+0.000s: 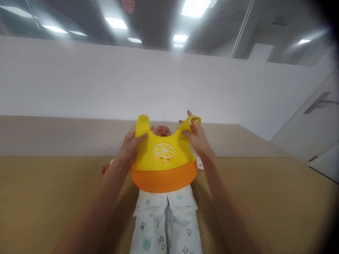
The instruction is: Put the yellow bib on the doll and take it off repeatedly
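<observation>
Head cam: both hands on the yellow bib, which hangs spread betw. them, printed front facing the viewer. L hand grips its L edge near the base of the neck strap, thumb flat on the front, other fingers mostly hidden behind. R hand pinches the opp. upper corner, thumb side on the front; R strap curls by its fingers, one finger sticking up above it. L strap stands up just above L thumb.

Citrus-slice print sits betw. the hands, a bit lower than both thumbs; small smiling face right under it. Orange pocket is below both hands, at the bib's bottom edge.

Baby doll lies on its back on the worktop, beneath & beyond the hands: head shows in the neck gap betw. L & R hand, torso mostly covered from view by bib, legs running from below the hands twd. the viewer. Can't tell if bib touches it. Doll's clothes are white w/ small prints; one sleeve shows just below R hand, by the wrist. White wall is well beyond both hands.
</observation>
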A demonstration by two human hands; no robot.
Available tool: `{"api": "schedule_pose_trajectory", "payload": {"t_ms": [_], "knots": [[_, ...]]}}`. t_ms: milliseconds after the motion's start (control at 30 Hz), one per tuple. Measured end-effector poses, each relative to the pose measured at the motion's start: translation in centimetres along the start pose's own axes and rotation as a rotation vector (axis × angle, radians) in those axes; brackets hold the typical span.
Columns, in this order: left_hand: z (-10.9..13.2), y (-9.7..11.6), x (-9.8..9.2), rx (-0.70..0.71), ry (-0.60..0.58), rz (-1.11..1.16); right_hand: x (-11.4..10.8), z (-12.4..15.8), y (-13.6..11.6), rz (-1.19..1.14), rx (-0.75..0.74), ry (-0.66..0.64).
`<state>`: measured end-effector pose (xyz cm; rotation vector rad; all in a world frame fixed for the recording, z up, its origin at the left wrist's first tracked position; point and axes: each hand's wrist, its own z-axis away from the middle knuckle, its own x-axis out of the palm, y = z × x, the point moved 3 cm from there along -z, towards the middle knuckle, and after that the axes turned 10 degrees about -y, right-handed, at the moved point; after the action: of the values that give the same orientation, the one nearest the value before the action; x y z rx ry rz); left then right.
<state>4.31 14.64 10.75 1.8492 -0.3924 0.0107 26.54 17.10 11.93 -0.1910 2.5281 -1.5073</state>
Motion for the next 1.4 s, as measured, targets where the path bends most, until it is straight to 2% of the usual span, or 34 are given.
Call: {"api": "schedule_pose_trajectory", "payload": {"t_ms": [167, 333, 433, 533, 667, 833, 967, 1167, 1267, 1400], "knots": [[0.0, 0.2, 0.1, 0.010, -0.014, 0.017, -0.1, 0.2, 0.1, -0.144, 0.070, 0.041], [-0.5, -0.9, -0.1, -0.052, -0.012, 0.043, 0.1, 0.1, 1.7, -0.203, 0.154, 0.116], [-0.6, -1.4, -0.1, -0.054, -0.045, 0.063, 0.0, -0.1, 2.6, -0.189, 0.168, 0.189], [-0.7, -1.9, -0.3, -0.063, -0.063, 0.063, -0.1, -0.3, 3.2, -0.139, 0.187, 0.194], [-0.8, -2.8, -0.9, -0.127, -0.022, 0.057, -0.2, -0.4, 3.7, -0.062, 0.166, 0.176], [-1.1, -3.7, -1.8, -0.139, 0.034, 0.046, -0.4, -0.6, 4.2, -0.033, 0.130, 0.171], [-1.2, -3.3, -2.0, -0.145, 0.053, 0.012, -0.4, -0.5, 4.1, -0.078, 0.105, 0.192], [-1.3, -1.2, -1.6, -0.080, 0.013, -0.016, -0.3, -0.3, 1.8, -0.115, -0.012, 0.188], [-2.2, -1.4, -2.1, -0.058, 0.011, -0.052, -0.2, -1.5, 1.9, -0.074, 0.034, 0.225], [-4.0, -3.3, -3.6, -0.118, 0.063, -0.137, -0.2, -3.8, 4.9, -0.001, 0.196, 0.285]]}}
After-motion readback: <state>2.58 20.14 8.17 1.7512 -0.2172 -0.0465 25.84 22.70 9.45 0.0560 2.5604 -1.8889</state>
